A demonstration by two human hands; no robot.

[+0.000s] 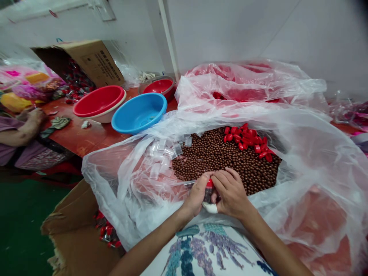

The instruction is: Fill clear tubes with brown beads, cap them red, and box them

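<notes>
Close to my body, both hands meet around a small clear container with a red cap [209,184]; dark contents show through its wall. My left hand [195,195] is closed on its left side, and a bit of clear plastic pokes out beyond those fingers. My right hand [231,193] wraps it from the right, fingers over the cap, with a white cover [210,207] on the thumb. Just beyond lie many small brown balls [201,157] on a plastic sheet. Red caps [250,138] rest on the balls at the far right, and clear empty containers [161,153] lie to the left.
A blue basin [139,113] and a red basin [99,100] stand at the back left, near a tipped cardboard box [97,63]. Another open carton [77,230] sits low at left, holding red-capped containers. A co-worker's arm [23,130] is at far left.
</notes>
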